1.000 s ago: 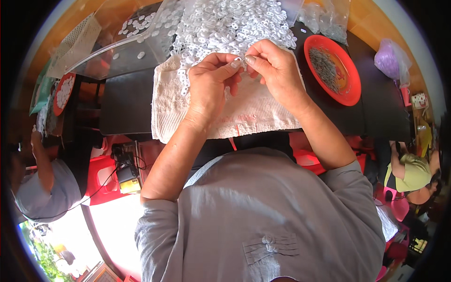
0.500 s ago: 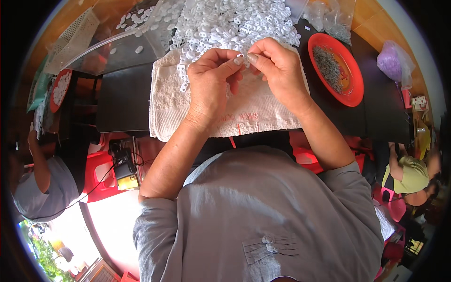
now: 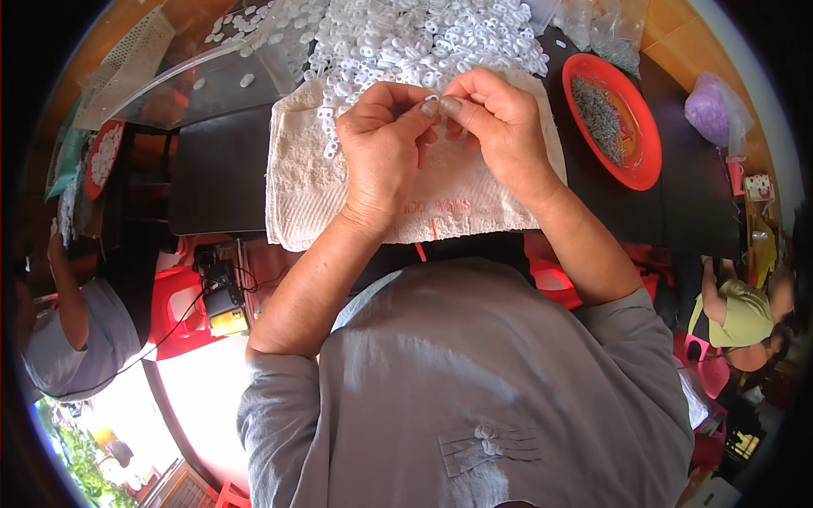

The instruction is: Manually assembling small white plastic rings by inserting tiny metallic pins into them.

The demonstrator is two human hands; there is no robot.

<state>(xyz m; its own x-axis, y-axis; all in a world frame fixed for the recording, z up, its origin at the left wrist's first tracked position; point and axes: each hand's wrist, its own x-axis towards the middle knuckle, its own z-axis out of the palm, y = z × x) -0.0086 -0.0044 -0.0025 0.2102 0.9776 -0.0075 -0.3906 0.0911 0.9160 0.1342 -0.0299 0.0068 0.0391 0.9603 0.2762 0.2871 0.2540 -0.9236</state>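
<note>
A small white plastic piece (image 3: 433, 98) is pinched between the thumb and fingers of my left hand (image 3: 377, 144). Against it, thumb tip close to the other thumb, my right hand (image 3: 512, 131) is closed in a pinch; what it grips is hidden by the fingers. Both hands are over a cream towel (image 3: 309, 199). Just beyond them spreads a large heap of white oval plastic pieces with holes (image 3: 406, 46), some spilling onto the towel beside my left hand. To the right, a red oval plate (image 3: 648, 169) holds many thin grey metal bits (image 3: 597, 114).
A clear plastic bin (image 3: 229, 89) lies at the left of the dark table (image 3: 216, 182). Clear bags (image 3: 614, 42) sit at the back right, and a purple bag (image 3: 707, 110) is farther right. Other people (image 3: 76, 326) sit on both sides.
My hands keep their pinch, thumb tips slightly closer together. The view has shifted a little; the heap and plate have not otherwise changed.
</note>
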